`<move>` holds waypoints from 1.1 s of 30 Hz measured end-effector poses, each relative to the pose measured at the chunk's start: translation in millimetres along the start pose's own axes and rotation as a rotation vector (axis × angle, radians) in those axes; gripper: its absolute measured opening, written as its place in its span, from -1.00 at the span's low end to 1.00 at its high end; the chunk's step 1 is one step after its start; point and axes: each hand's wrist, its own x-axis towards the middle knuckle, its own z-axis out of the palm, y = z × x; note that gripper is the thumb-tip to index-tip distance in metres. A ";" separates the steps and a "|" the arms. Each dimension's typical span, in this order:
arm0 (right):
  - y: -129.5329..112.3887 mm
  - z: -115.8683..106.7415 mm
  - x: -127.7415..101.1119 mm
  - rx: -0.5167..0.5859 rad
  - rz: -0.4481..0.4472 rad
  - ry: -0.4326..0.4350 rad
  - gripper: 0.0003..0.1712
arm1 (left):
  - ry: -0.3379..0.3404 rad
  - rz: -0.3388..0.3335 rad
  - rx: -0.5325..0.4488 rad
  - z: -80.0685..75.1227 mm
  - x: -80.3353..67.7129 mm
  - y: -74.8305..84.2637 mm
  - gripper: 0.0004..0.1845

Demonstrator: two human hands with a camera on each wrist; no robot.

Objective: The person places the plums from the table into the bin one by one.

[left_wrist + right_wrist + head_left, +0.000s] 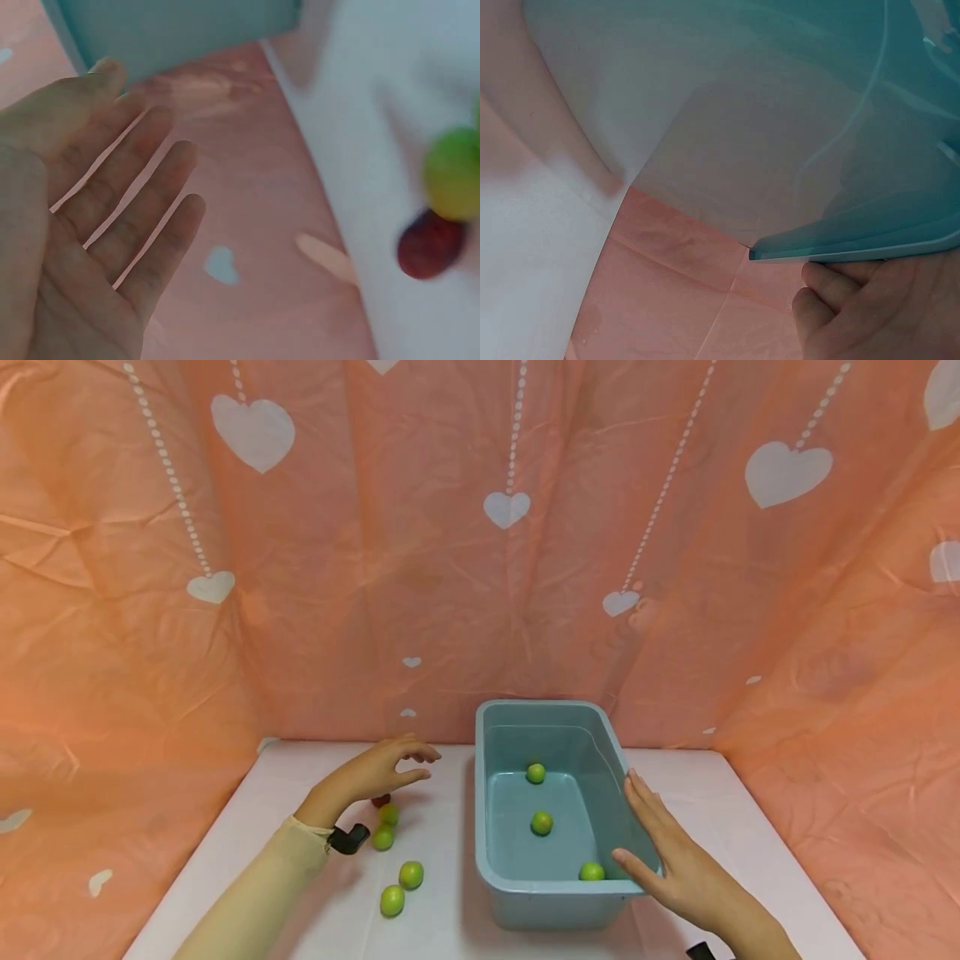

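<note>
My left hand (382,768) hovers over the white table, left of the bin, with fingers extended and nothing in it. Below its wrist lie a dark red round fruit (431,244) and a yellow-green fruit (454,176); the hand partly covers the red one in the head view. My right hand (682,860) rests on the right front rim of a blue-grey plastic bin (483,793). Its fingers lie fairly straight along the side, and the thumb reaches over the front corner. Inside the bin are three small green fruits, one (542,823) near the middle of its floor.
More green fruits, such as one (392,900) near the front, lie on the white tabletop (442,827) left of the bin. A pink-orange curtain (420,568) with white hearts stands behind and along both sides of the table.
</note>
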 end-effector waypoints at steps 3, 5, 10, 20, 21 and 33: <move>0.8 -0.8 0.6 -0.003 -0.008 0.008 0.04 | -0.002 -0.032 0.006 0.8 -7.0 -12.2 -0.67; 1.1 -0.9 0.6 -0.001 -0.011 0.012 0.04 | -0.005 -0.048 0.007 1.9 -12.3 -20.2 -0.68; 1.9 0.3 -0.2 0.008 -0.022 0.015 0.04 | -0.022 -0.109 0.003 4.9 -24.3 -37.1 -0.69; 0.8 0.6 -0.6 0.003 -0.038 0.023 0.04 | -0.057 -0.191 -0.004 10.6 -43.4 -58.1 -0.60; 0.5 0.6 -0.7 0.002 -0.036 0.024 0.04 | -0.059 -0.185 0.004 11.2 -44.2 -59.8 -0.58; 0.4 0.5 0.1 0.008 -0.003 0.006 0.04 | -0.067 -0.196 0.008 16.2 -50.8 -73.5 -0.60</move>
